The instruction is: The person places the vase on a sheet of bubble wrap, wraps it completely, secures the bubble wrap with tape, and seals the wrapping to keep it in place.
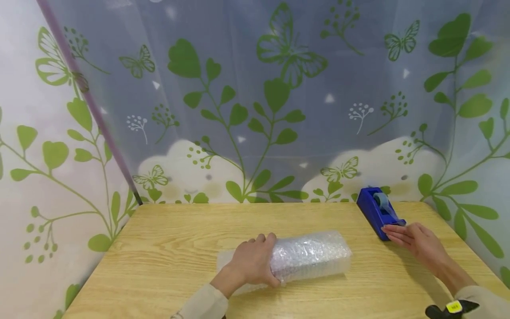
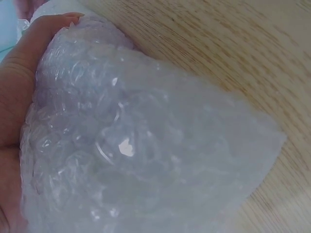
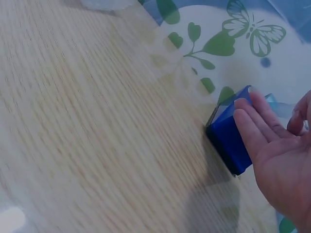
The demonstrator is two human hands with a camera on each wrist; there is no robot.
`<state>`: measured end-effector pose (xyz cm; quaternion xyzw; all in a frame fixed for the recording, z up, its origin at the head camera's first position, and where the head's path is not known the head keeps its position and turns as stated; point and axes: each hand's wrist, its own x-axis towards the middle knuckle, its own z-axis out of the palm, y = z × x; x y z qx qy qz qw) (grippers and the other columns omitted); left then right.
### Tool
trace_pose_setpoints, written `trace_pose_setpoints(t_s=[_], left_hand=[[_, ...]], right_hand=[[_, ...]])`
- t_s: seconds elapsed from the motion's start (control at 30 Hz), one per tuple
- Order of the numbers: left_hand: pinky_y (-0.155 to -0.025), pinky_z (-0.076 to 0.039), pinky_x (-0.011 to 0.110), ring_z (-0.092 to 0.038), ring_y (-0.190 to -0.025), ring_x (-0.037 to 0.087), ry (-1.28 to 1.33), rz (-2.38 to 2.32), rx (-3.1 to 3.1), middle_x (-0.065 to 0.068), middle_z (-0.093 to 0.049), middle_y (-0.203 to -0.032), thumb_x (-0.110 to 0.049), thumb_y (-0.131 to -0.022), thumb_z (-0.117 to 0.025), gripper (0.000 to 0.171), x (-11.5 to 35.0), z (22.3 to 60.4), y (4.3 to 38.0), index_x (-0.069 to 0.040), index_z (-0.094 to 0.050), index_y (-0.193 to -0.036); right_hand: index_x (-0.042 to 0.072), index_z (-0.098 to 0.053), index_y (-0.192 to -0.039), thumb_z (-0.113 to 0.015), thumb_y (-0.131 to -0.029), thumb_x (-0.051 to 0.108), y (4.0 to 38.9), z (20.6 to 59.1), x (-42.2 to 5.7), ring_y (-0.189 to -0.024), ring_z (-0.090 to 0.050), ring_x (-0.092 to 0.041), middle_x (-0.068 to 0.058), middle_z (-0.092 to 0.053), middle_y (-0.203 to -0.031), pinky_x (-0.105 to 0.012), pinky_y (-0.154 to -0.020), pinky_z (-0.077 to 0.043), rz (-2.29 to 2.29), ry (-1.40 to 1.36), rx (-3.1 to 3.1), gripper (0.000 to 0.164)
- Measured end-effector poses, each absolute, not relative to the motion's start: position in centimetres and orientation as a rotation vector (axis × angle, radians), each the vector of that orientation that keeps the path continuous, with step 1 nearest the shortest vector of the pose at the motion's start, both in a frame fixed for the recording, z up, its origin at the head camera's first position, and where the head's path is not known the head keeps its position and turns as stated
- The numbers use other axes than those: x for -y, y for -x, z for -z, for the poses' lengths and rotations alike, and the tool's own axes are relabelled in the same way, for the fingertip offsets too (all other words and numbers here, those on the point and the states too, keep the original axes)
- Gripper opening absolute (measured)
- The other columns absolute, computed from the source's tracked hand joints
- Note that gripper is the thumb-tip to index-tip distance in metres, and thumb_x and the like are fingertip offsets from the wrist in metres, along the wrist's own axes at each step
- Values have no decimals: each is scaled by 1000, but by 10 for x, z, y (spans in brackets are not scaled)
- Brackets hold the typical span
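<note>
On the table lies a roll of clear bubble wrap point(image 1: 311, 254), wrapped round something I cannot make out. My left hand point(image 1: 255, 261) grips its left end, fingers over the far side and thumb at the near side. A loose flap of bubble wrap point(image 2: 209, 136) spreads from the roll in the left wrist view. To the right stands a blue tape dispenser point(image 1: 372, 215) with a roll of clear tape point(image 1: 381, 201). My right hand point(image 1: 422, 246) is at the dispenser's front, pinching the tape end between thumb and index finger, the other fingers extended along its side.
A wood-grain table point(image 1: 171, 235) carries everything. Behind it hangs a curtain point(image 1: 247, 133) printed with leaves and butterflies, close to the dispenser's back end. A purple pole point(image 1: 95, 106) slants down to the table's back left corner.
</note>
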<state>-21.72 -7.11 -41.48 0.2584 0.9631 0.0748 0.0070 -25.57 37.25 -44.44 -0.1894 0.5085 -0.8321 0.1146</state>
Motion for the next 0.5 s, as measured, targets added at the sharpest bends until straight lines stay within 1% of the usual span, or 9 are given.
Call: trace_pose_setpoints(t_s=[0.1, 0.23, 0.3, 0.37, 0.43, 0.47, 0.5], left_hand=[[-58, -45, 30, -51, -70, 17, -804, -243, -3012, 2, -52, -92, -59, -57, -81, 89, 72, 415, 216, -11, -44, -123], [-56, -43, 29, -48, -67, 16, -802, -251, -3013, 1, -50, -89, -59, -57, -81, 87, 72, 415, 216, -11, -45, -121], [-55, -43, 28, -48, -67, 15, -803, -247, -3016, 1, -50, -89, -59, -57, -81, 88, 72, 415, 216, -11, -45, -121], [-55, -43, 28, -48, -67, 15, -808, -249, -3012, 0, -50, -89, -59, -57, -81, 88, 71, 414, 216, -11, -45, -121], [-56, -43, 28, -48, -67, 15, -808, -247, -3006, 0, -50, -89, -61, -58, -80, 87, 71, 413, 216, -11, -45, -121], [-56, -43, 29, -48, -68, 15, -805, -247, -3003, 0, -49, -89, -61, -58, -80, 87, 72, 413, 216, -12, -45, -120], [-56, -43, 29, -48, -68, 15, -799, -246, -3002, 0, -49, -89, -61, -58, -80, 87, 72, 412, 216, -12, -45, -120]], right_hand=[[-7, -54, -90, -10, -100, -3, 255, 444, -372, -112, -59, -27, -20, -62, -117, -36, -95, -43, 2476, 508, -1335, 46], [-10, -55, -100, -7, -98, -4, 254, 444, -371, -115, -56, -30, -23, -60, -119, -38, -99, -40, 2528, 419, -1142, 49], [-7, -53, -94, -7, -97, -3, 253, 445, -372, -115, -56, -31, -24, -60, -119, -38, -100, -39, 2537, 375, -1135, 47], [-6, -51, -95, -10, -99, 0, 252, 446, -373, -111, -59, -28, -21, -63, -115, -36, -97, -42, 2501, 315, -1289, 42], [-5, -48, -97, -15, -102, 6, 250, 448, -375, -106, -62, -25, -17, -66, -111, -35, -93, -46, 2399, 226, -1540, 35], [-9, -46, -102, -18, -104, 9, 249, 449, -377, -104, -64, -24, -16, -67, -109, -34, -90, -48, 2323, 192, -1672, 33], [-13, -44, -108, -22, -105, 14, 248, 450, -377, -101, -65, -22, -14, -68, -106, -34, -87, -50, 2242, 161, -1801, 35]])
